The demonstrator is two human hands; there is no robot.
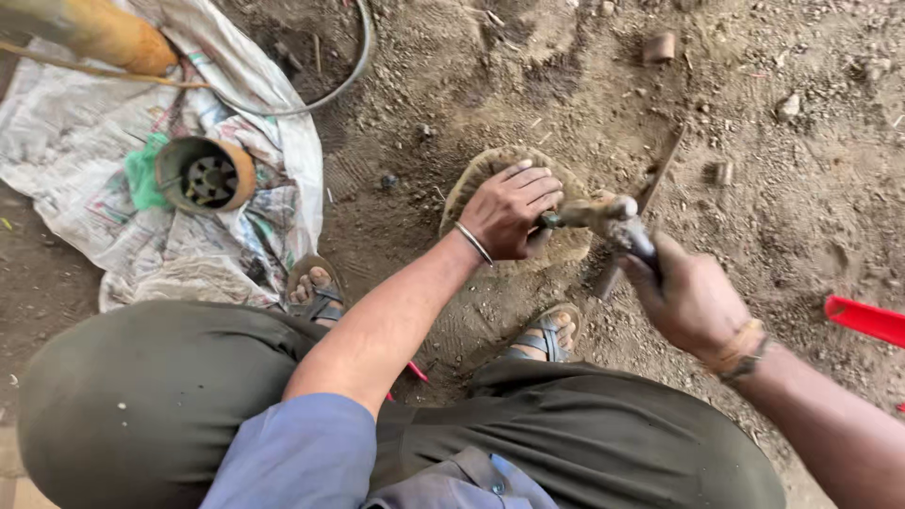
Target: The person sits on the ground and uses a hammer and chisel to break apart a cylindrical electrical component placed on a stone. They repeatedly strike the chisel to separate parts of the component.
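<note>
I squat over a round, dirt-caked part lying on the soil. My left hand, with a metal bangle at the wrist, presses down on it and pinches a small metal pin against it. My right hand grips the dark handle of a hammer, whose dusty head sits right at the pin beside my left fingers.
A white sack at left carries an orange cylindrical housing with a toothed core, green cloth and a curved cable. An orange tube lies top left. A flat metal bar rests beyond the hammer. A red tool lies at right.
</note>
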